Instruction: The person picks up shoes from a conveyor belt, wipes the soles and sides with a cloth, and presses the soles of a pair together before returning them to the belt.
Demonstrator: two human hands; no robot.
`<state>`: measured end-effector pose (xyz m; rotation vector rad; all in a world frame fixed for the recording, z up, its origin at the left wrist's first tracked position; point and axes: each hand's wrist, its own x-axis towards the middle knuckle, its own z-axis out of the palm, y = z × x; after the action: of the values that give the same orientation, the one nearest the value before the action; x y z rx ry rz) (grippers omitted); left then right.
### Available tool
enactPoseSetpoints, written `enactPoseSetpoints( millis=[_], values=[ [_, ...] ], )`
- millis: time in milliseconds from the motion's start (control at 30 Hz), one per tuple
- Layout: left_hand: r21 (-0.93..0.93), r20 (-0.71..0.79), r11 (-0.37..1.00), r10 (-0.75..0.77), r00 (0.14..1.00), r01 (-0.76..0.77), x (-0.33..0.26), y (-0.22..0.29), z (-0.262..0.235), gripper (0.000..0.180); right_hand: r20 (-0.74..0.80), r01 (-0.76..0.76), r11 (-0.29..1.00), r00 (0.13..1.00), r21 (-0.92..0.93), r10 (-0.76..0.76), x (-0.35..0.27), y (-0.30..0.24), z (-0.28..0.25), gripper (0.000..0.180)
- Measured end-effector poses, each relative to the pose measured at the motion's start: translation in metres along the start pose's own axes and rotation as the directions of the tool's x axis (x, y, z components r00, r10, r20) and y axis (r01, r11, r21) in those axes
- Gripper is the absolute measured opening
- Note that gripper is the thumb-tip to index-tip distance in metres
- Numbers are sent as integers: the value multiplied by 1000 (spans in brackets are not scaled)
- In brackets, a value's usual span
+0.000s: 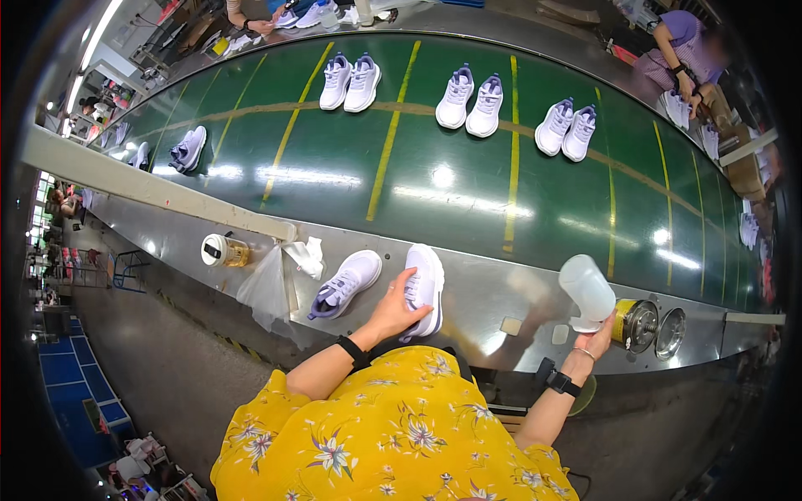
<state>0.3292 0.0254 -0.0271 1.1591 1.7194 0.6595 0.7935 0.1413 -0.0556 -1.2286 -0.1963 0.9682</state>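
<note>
My left hand (pixel 394 307) is closed around a white and lavender sneaker (pixel 428 280) on the metal ledge, thumb on one side and fingers over the laces. Just left of it lies another sneaker (pixel 349 284) of the same look, turned at a slant, with no hand on it. Out to the right, my right hand (pixel 595 341) grips a translucent white plastic bottle (pixel 587 288) by its lower end, partly hiding the fingers. Beside that hand stands a yellow tin (pixel 637 324) with its top open, and a round metal lid (pixel 670 334) is next to it.
Beyond the metal ledge (pixel 510 284), a green conveyor belt (pixel 334 184) with yellow lines carries several sneaker pairs (pixel 468 102). A lidded cup (pixel 225 250), a clear plastic bag (pixel 266 288) and a pale rail (pixel 159 188) are at left. Co-workers handle shoes across the belt.
</note>
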Motion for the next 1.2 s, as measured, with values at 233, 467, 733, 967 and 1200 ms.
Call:
enactPoseSetpoints(
  millis=[233,467,733,967,1200],
  values=[
    [-8,-6,1000,4,1000,-4,-1,-1,0,91,-2,-246,946,968,213,252,1,14,-8,49],
    [-26,-58,996,85,995,-87,-1,-13,3,91,-13,444,836,881,-323,-473,-13,-22,16,51],
    [-25,-34,999,33,999,-34,1,-6,2,91,543,711,37,568,-702,-619,-50,4,50,38],
    [-23,-48,994,103,993,-105,4,-19,1,92,703,787,-112,466,-607,-537,-73,-27,71,23],
    [-231,-36,973,22,999,-30,-3,-22,15,100,691,784,-178,386,-595,-611,-98,-16,83,15]
  ],
)
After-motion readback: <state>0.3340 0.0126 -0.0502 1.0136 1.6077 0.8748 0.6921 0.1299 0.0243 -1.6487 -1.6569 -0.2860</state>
